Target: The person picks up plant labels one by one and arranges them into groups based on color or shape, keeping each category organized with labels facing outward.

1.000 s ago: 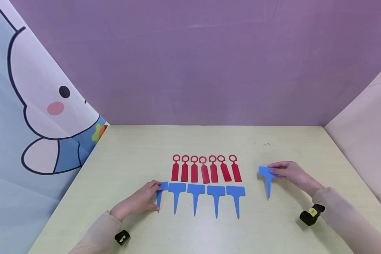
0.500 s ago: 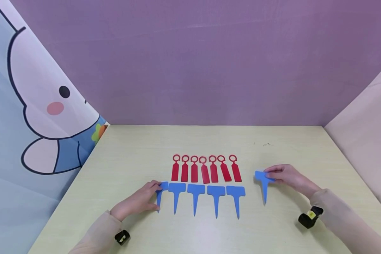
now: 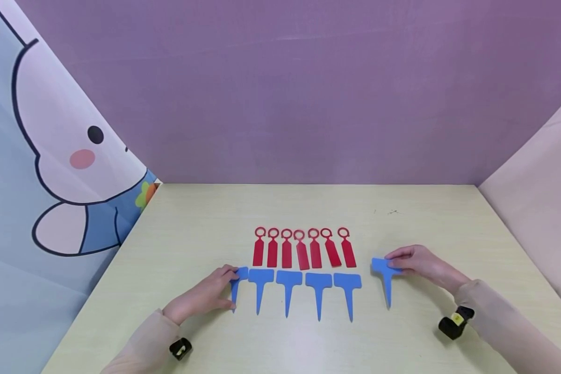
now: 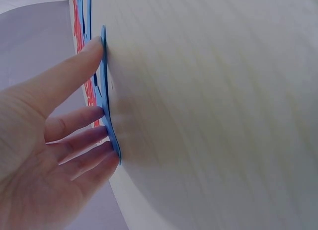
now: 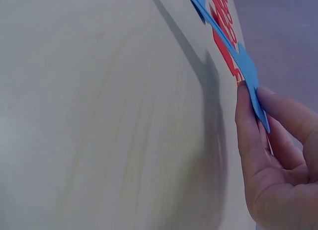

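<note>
Between thumb and fingers my right hand (image 3: 421, 264) pinches one end of the crossbar of a blue T-shaped plant label (image 3: 383, 266). Its pointed stem hangs toward the front, and in the right wrist view the plant label (image 5: 247, 68) casts a shadow on the table. My left hand (image 3: 205, 295) rests on the leftmost blue label (image 3: 242, 274) of a row, fingers at its crossbar and thumb near its tip. Part of that label is hidden by the fingers. Several more blue labels (image 3: 289, 279) lie to its right, stems pointing forward.
Behind the blue row lie several red tags (image 3: 286, 253) with ring tops, a few slightly tilted. The pale wooden table (image 3: 205, 208) meets a purple backdrop (image 3: 280, 104) at the back. A cartoon-printed cloth (image 3: 9, 291) borders the left side.
My right hand has moved left and toward the front with the pinched plant label, coming closer to the right end of the blue row. My left hand has stayed in place.
</note>
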Demonstrator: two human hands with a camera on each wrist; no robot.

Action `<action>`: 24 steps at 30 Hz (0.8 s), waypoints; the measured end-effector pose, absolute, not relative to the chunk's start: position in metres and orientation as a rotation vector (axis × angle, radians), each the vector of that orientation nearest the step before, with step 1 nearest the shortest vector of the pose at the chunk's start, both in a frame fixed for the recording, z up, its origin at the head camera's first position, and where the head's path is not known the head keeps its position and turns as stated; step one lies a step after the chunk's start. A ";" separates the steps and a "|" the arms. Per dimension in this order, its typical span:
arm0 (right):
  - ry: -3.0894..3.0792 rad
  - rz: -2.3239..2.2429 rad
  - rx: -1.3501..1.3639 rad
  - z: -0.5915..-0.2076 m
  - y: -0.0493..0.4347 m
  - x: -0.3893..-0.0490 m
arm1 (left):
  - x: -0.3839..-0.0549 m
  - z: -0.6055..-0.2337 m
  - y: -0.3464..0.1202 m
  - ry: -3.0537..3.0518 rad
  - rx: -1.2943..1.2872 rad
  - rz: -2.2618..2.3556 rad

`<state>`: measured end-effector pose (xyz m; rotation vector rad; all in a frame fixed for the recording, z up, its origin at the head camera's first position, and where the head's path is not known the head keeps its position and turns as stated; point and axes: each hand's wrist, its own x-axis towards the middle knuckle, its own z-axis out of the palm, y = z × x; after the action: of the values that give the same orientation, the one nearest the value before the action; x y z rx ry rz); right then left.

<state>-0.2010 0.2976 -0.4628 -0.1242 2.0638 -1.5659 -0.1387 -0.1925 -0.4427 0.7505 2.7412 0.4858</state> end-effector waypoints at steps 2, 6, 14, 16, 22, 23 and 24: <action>2.082 -1.534 -0.133 -0.463 0.296 -0.200 | -0.139 -0.443 -0.193 2.740 0.751 0.487; 2.124 -1.475 -0.132 -0.463 0.293 -0.198 | -0.140 -0.443 -0.193 2.741 0.758 0.488; 2.159 -1.444 -0.107 -0.466 0.286 -0.195 | -0.139 -0.444 -0.193 2.745 0.762 0.490; 2.166 -1.439 -0.085 -0.467 0.285 -0.194 | -0.139 -0.445 -0.194 2.745 0.754 0.493; 2.223 -1.412 -0.076 -0.468 0.281 -0.191 | -0.139 -0.446 -0.195 2.746 0.748 0.493; 2.233 -1.410 -0.079 -0.468 0.280 -0.191 | -0.139 -0.446 -0.195 2.747 0.749 0.492; 2.246 -1.405 -0.085 -0.468 0.280 -0.190 | -0.139 -0.446 -0.194 2.747 0.749 0.493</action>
<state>-0.1904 0.2799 -0.4680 -0.0850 2.2458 -1.4048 -0.1385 -0.1945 -0.4459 0.7486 2.7467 0.4934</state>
